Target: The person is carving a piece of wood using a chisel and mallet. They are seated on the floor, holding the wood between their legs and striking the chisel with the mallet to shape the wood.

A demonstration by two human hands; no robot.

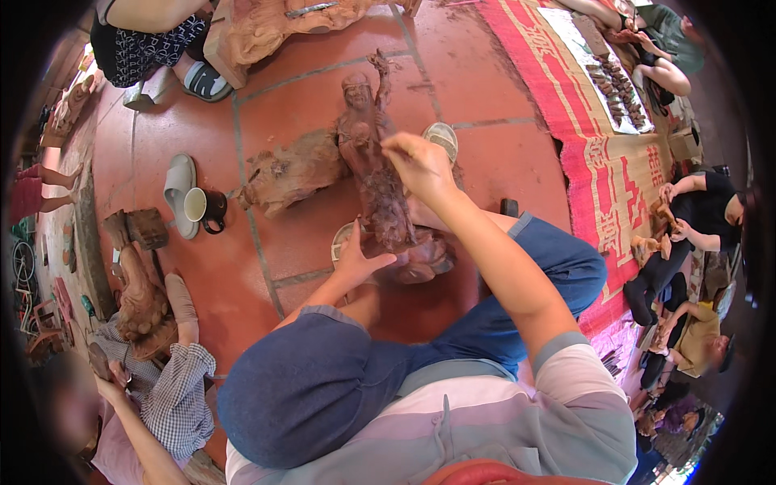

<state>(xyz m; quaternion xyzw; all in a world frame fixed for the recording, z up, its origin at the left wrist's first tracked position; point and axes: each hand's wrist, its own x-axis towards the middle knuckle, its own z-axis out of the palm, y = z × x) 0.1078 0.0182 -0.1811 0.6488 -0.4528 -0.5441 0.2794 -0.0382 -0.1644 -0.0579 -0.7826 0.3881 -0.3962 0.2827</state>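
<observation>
A carved wooden figure (368, 149) with a bearded head and a raised staff-like branch stands on the floor between my legs, leaning on a rough log (295, 174). Its lower part is a knobbly carved base (420, 260). My left hand (356, 260) rests against the left side of that base, thumb and forefinger spread apart. Beside the figure's middle is my right hand (419, 166), its fingers pinched together close to the wood. Whatever sits in that pinch, if anything, is too small to make out.
Left of the log are a black-and-white mug (205, 207) and a grey slipper (179, 194). A large carved wood piece (275, 32) lies at the far side. A red-edged mat (594, 186) covers the right. People work on carvings at both sides; one sits near left (174, 396).
</observation>
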